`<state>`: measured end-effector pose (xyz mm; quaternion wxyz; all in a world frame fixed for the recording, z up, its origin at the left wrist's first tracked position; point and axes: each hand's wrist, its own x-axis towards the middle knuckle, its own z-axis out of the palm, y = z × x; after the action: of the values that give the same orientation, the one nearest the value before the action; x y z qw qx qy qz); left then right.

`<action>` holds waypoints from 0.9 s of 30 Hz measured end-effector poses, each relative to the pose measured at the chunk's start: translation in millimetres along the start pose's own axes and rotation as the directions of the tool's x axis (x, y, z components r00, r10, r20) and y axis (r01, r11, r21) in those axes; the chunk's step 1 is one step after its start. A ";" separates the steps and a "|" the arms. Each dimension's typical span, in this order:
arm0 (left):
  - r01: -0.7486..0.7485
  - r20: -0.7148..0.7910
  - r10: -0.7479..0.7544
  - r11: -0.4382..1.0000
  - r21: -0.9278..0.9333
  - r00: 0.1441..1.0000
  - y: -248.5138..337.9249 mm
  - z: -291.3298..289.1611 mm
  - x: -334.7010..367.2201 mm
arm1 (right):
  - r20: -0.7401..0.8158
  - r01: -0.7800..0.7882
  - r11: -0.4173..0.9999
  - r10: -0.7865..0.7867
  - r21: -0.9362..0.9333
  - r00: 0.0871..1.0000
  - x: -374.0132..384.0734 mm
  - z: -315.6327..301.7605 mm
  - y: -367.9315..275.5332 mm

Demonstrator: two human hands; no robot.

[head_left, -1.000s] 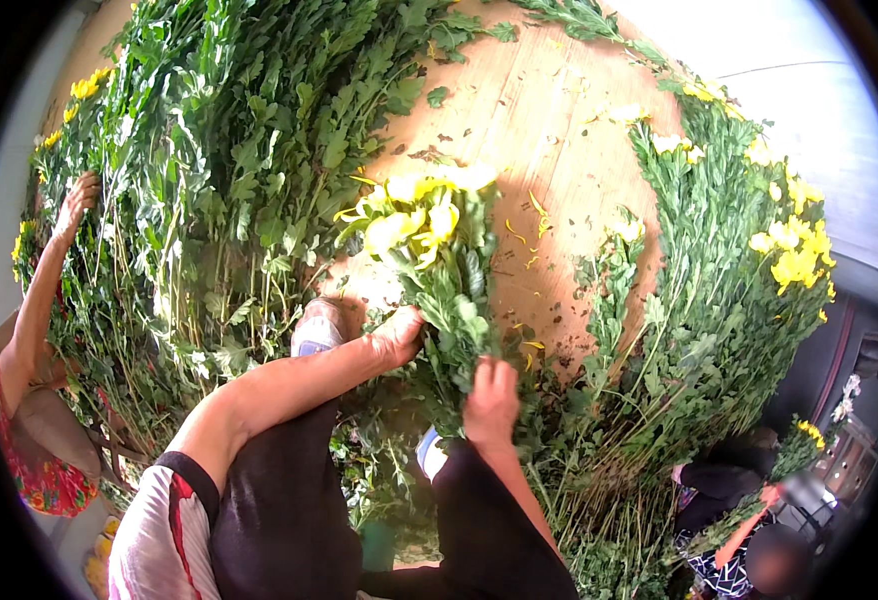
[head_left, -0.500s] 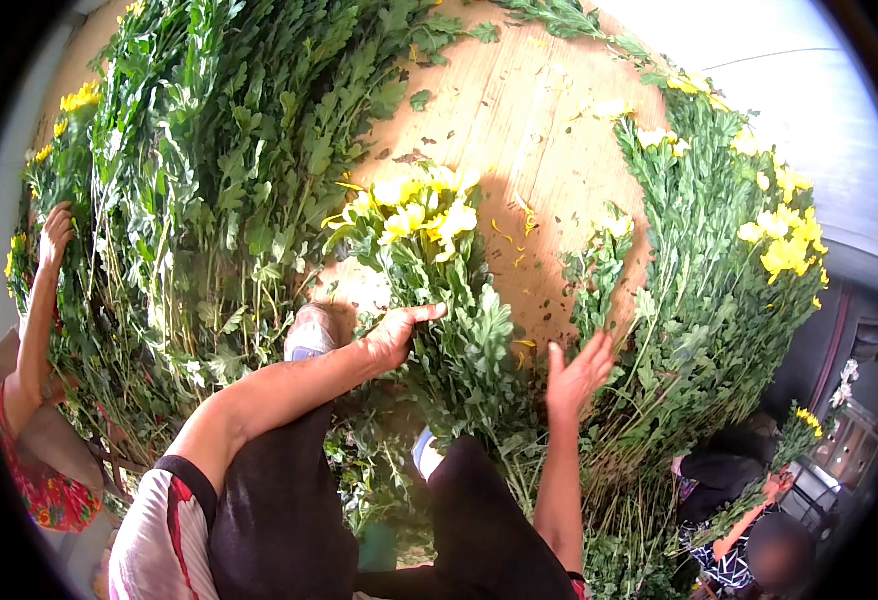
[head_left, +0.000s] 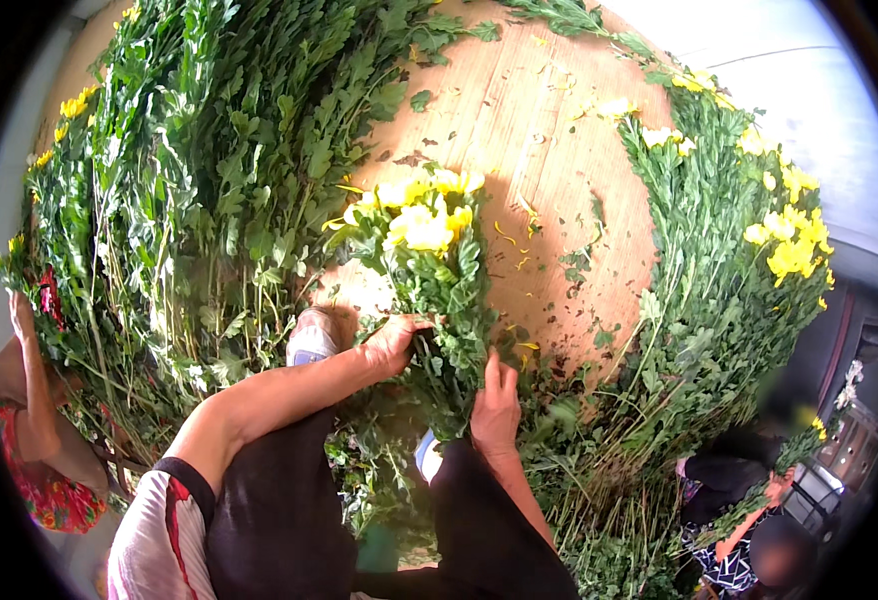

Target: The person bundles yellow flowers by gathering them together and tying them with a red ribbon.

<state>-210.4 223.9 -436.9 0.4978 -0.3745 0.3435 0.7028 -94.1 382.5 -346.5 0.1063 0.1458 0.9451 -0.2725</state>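
Observation:
A bunch of yellow chrysanthemums (head_left: 449,290) stands upright between my knees, blooms up and leafy stems down. My left hand (head_left: 391,345) is closed around its left side, with the thumb lying across the leaves. Against the bunch's lower right side, my right hand (head_left: 497,410) is closed with its fingers curled on the stems. Leaves hide what lies under the fingertips of both hands.
Leafy chrysanthemum stems (head_left: 249,180) are heaped on the left, and yellow-topped ones (head_left: 699,250) on the right. Loose petals and leaf bits lie on the wooden board (head_left: 519,100). A co-worker's arm (head_left: 34,380) shows at left, another person (head_left: 734,530) at lower right.
My right hand has come left from beside the right-hand heap and closed at the bunch. A single flower stem near it has left that spot. The left co-worker's hand has dropped lower.

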 end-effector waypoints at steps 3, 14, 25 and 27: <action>-0.089 0.239 0.086 0.996 -0.001 0.967 -6.5 -18.4 4.8 | 0.067 0.007 1.000 -0.005 -0.029 0.998 3.2 -6.3 -5.2; 0.157 0.179 -0.154 0.988 -0.001 0.972 17.1 32.2 -12.6 | -0.009 -0.049 0.691 0.080 0.722 0.997 113.2 -18.3 16.3; -0.237 0.568 0.109 0.959 0.155 0.816 11.3 21.0 -18.4 | -0.312 0.190 0.879 -0.051 0.436 0.949 104.6 -22.7 -14.0; 0.023 0.367 -0.070 0.991 0.130 0.927 20.7 59.7 -35.7 | -0.205 0.254 0.928 -0.202 0.274 0.958 97.9 -70.5 6.8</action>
<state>-233.2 253.7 -374.8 0.5925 -0.2114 0.2771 0.7262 -192.0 447.8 -318.8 -0.0321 0.0722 0.9094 -0.4083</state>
